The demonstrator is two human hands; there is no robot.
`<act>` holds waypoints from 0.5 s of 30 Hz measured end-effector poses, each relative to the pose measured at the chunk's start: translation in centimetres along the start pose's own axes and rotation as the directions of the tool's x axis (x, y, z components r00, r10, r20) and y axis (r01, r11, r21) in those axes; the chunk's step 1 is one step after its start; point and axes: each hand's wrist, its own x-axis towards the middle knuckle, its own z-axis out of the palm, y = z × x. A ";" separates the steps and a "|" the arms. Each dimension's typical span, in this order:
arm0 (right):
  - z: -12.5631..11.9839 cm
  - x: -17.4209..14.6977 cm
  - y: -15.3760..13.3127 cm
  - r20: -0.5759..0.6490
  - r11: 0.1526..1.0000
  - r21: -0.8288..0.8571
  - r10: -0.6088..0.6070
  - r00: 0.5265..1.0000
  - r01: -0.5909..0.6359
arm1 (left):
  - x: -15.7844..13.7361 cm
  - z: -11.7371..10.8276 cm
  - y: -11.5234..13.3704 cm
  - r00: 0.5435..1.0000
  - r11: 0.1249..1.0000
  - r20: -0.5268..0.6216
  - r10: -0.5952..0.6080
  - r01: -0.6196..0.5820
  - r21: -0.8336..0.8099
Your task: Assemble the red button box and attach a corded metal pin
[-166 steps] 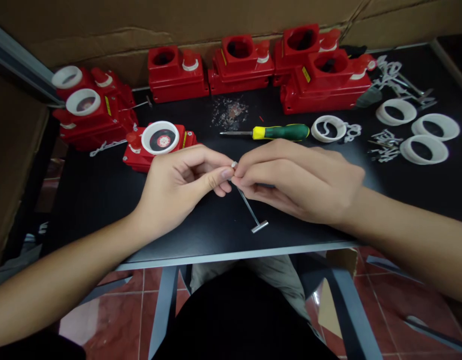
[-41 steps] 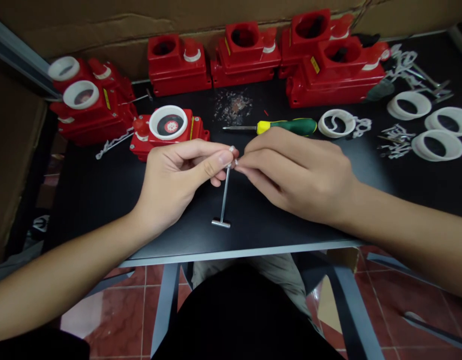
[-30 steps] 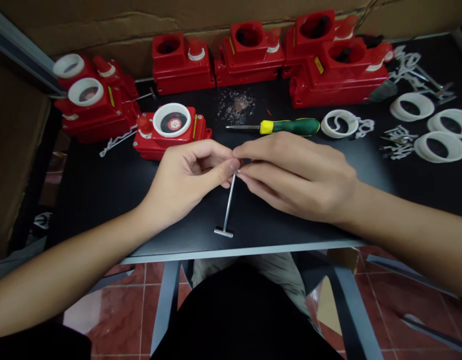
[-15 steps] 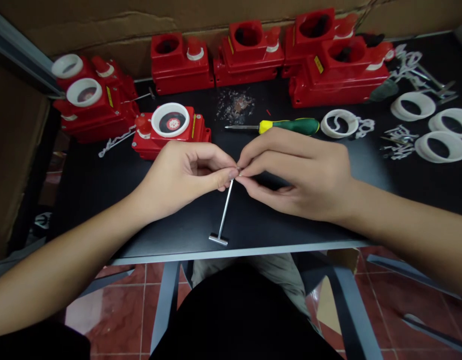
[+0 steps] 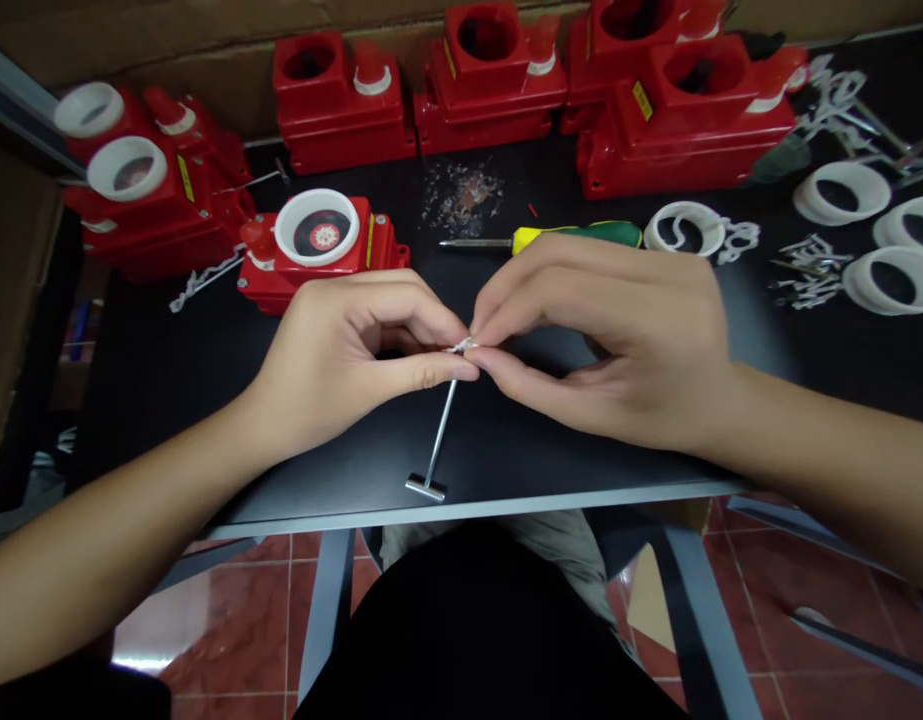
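My left hand (image 5: pixel 333 370) pinches the upper end of a small T-shaped metal hammer (image 5: pixel 441 432), whose head hangs low near the table's front edge. A bit of whitish chain (image 5: pixel 462 345) shows between the fingertips of both hands. My right hand (image 5: pixel 618 345) meets the left, its thumb and fingers pinched on this chain. How the chain joins the rod is hidden by the fingers. Just beyond the hands lies a screwdriver (image 5: pixel 577 237) with a yellow and green handle. A red box with a white ring (image 5: pixel 316 228) stands behind my left hand.
Several red housings (image 5: pixel 348 120) line the back of the black table (image 5: pixel 341 470). On the right lie white rings (image 5: pixel 842 193), small chains (image 5: pixel 812 272) and more metal hammers (image 5: pixel 873 130). Debris (image 5: pixel 465 195) is scattered behind the screwdriver.
The view has shifted a little. My fingertips have changed their hold slightly, and more of the whitish chain shows between them. The hammer still hangs from the left fingers.
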 end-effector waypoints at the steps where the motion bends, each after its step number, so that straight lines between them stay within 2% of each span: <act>1: -0.1 0.1 -0.1 0.001 1.000 0.027 0.008 1.000 -0.008 | 0.0 0.0 0.1 1.000 1.000 -0.003 0.018 -0.018 0.017; 7: -1.2 0.6 -0.6 0.053 0.986 0.124 0.108 0.993 -0.114 | 0.4 -0.3 0.3 0.994 0.994 0.014 0.111 -0.111 -0.005; 12: -1.6 0.7 -0.8 0.093 0.977 0.053 0.203 0.975 -0.209 | 0.6 -0.3 0.5 0.996 0.995 0.030 0.079 -0.077 -0.060; 15: -1.6 0.5 -1.0 0.073 0.977 0.063 0.199 0.977 -0.204 | 0.6 -0.1 0.5 0.996 0.996 0.066 0.062 -0.057 -0.074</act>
